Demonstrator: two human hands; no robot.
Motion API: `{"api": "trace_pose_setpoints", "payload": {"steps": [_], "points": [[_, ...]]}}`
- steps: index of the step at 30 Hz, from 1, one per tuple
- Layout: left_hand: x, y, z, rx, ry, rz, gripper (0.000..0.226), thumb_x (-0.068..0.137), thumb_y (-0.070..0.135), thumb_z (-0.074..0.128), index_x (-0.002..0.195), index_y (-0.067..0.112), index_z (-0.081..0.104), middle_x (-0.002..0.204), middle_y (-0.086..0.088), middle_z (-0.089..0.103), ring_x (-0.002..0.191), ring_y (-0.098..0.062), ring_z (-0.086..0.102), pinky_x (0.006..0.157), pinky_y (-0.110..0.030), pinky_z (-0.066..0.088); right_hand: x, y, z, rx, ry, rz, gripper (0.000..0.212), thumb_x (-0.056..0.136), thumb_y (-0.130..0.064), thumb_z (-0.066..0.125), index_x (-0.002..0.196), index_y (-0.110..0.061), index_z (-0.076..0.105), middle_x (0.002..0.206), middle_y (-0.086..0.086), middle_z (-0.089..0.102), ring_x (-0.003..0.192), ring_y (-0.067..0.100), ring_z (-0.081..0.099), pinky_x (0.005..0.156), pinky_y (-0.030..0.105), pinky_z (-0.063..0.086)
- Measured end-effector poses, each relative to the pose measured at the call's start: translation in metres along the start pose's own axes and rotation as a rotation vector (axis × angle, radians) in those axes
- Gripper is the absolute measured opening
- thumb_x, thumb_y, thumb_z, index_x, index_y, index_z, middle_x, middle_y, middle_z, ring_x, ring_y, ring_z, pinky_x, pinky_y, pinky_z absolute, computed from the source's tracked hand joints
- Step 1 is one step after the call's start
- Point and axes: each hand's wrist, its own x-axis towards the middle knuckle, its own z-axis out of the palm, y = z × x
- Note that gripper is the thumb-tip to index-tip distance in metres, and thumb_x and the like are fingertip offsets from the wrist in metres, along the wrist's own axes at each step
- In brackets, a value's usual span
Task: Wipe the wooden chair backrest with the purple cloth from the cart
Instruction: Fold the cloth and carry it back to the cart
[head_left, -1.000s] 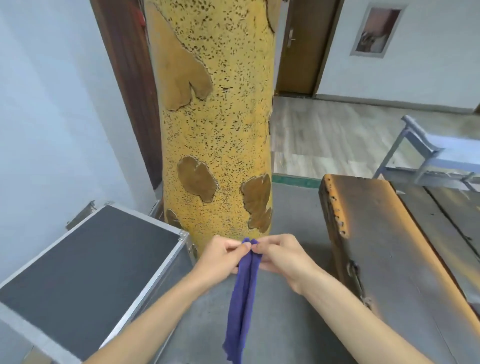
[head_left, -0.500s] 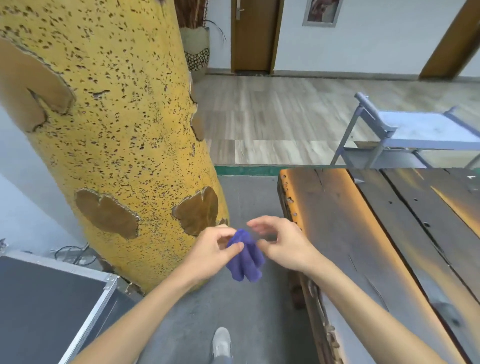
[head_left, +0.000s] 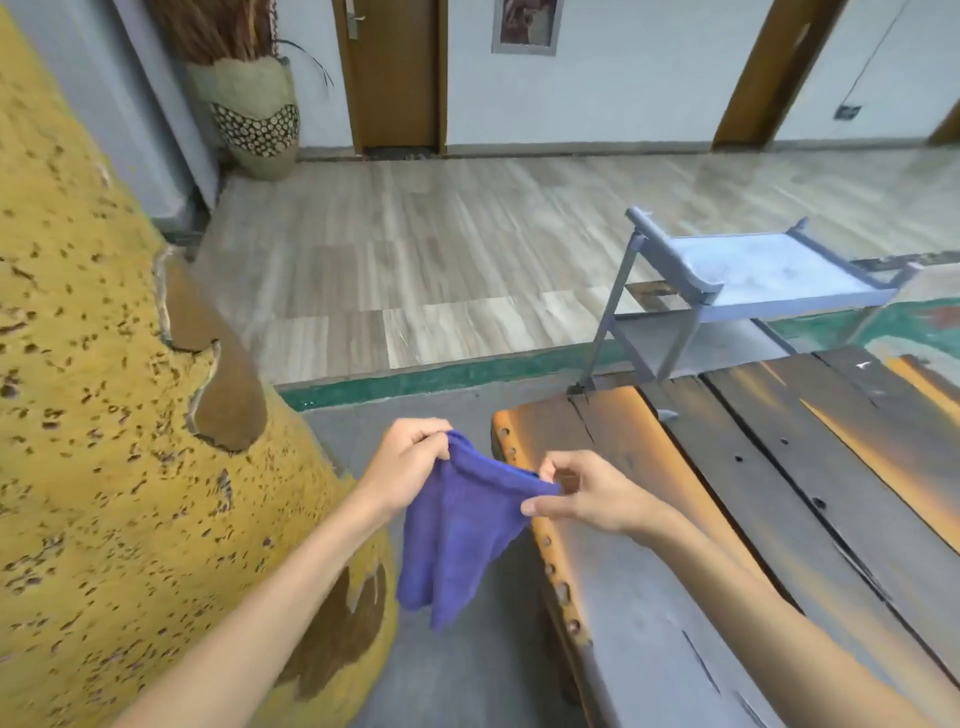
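Note:
The purple cloth hangs spread between my two hands above the grey floor. My left hand pinches its upper left corner. My right hand pinches its upper right edge between thumb and fingers. Right of the cloth lies a broad, dark wooden surface with an orange edge; I cannot tell whether it belongs to the chair. The blue-grey cart stands beyond it on the wood-look floor, its top tray bare.
A huge yellow speckled vase fills the left side, close to my left arm. A woven vase with dry stems stands by the far wall beside a brown door. A green strip edges the grey floor.
The cloth was bunched between my hands half a second ago; now it is pulled open and hangs wide. The view has swung right, away from the metal case and toward the cart.

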Motion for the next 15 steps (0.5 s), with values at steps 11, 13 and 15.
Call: {"api": "trace_pose_setpoints", "payload": {"steps": [11,13,15], "points": [[0.257,0.008,0.004,-0.037,0.016,0.019,0.017,0.063,0.010,0.042,0.049,0.016,0.035,0.056,-0.003,0.029,0.056,-0.013,0.025,0.052,-0.031,0.016,0.145,0.023,-0.111,0.191,0.449,0.017,0.027,0.075,-0.020,0.090,0.098,-0.019,0.075,0.076,-0.004,0.072,0.064,0.005,0.056,0.064,0.015,0.047],[0.313,0.009,0.006,-0.031,0.001,0.059,0.026,0.063,0.009,0.043,0.046,0.024,0.029,0.054,0.003,0.025,0.053,-0.010,0.021,0.050,-0.030,0.013,0.183,0.030,-0.139,0.218,0.482,0.005,0.017,0.076,-0.022,0.089,0.085,-0.017,0.076,0.065,-0.009,0.066,0.057,0.004,0.051,0.059,0.014,0.041],[0.361,0.009,0.007,-0.031,-0.018,0.057,0.026,0.063,0.009,0.043,0.047,0.023,0.029,0.054,0.005,0.025,0.054,-0.011,0.021,0.052,-0.031,0.013,0.218,0.033,-0.167,0.284,0.526,0.013,0.018,0.077,-0.021,0.089,0.081,-0.014,0.074,0.063,-0.007,0.063,0.057,0.008,0.050,0.055,0.017,0.039]]}}
